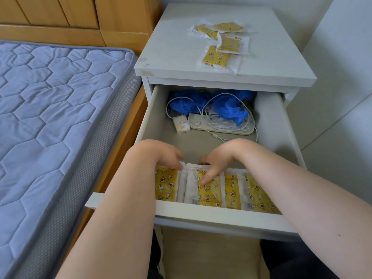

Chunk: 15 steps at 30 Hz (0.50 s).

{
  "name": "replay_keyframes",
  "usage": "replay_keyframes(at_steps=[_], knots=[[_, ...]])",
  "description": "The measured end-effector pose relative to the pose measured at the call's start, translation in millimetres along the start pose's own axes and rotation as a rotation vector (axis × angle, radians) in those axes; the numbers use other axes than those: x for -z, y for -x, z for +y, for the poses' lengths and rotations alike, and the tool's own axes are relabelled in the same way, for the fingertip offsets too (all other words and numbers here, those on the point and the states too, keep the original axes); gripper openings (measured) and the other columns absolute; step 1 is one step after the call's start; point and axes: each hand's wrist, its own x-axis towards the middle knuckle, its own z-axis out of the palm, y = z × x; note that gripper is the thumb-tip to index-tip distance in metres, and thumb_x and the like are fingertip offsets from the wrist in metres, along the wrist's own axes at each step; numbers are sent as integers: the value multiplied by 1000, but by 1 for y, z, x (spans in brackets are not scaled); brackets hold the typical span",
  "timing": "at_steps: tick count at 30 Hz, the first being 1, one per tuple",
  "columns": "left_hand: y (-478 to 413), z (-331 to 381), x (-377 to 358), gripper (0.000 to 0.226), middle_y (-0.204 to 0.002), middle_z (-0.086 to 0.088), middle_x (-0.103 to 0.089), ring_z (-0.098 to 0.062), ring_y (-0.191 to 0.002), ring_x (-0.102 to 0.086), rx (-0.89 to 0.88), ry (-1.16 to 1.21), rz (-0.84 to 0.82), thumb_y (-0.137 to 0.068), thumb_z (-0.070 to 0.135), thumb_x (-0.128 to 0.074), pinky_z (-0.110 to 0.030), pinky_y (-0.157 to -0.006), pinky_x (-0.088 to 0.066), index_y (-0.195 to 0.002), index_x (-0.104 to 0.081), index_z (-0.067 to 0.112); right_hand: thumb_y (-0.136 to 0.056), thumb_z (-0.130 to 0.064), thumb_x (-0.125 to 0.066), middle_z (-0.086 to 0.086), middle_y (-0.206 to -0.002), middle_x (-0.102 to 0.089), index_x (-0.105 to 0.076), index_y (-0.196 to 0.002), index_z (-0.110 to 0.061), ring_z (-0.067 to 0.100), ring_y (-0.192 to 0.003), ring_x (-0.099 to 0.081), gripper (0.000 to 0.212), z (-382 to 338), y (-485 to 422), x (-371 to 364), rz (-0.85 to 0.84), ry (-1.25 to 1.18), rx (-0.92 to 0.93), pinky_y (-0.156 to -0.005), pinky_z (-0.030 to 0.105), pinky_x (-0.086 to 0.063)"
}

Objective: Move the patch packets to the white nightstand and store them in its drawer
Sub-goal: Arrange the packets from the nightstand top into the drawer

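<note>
The white nightstand (173,57) has its top drawer (221,217) pulled out. Several yellow patch packets (231,190) with star and moon prints stand in a row against the drawer's front wall. My left hand (161,156) pinches the top edge of the leftmost packet (167,186). My right hand (217,160) reaches down from the right, fingers pressed on a middle packet (209,192). Several more yellow packets (221,47) lie loose in a small pile on the nightstand top, toward the back.
At the back of the drawer lie crumpled blue plastic (229,109), white cables (213,121), a flat white device (221,125) and a small white "Face" pack (181,124). A bed with a blue quilted mattress (50,117) and wooden frame stands close on the left. A white wall is on the right.
</note>
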Motion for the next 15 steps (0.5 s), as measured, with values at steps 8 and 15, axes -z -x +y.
replay_keyframes(at_steps=[8, 15], knots=[[-1, 2, 1, 55, -150, -1, -38, -22, -136, -38, -21, 144, 162, -96, 37, -52, -39, -111, -32, -147, -33, 29, -87, -56, -56, -4, -143, -48, -38, -144, -25, 17, -129, -47, 67, 11, 1, 5, 249, -92, 41, -109, 38, -36], [18, 25, 5, 42, -138, -5, -52, -21, -124, -50, -74, 376, 571, -97, 23, -51, -32, -101, -39, -139, -47, 20, -92, -34, -58, 4, -128, -59, -59, -126, -16, 20, -113, -57, 38, 11, 26, 5, 687, -311, 18, -96, 36, -46]])
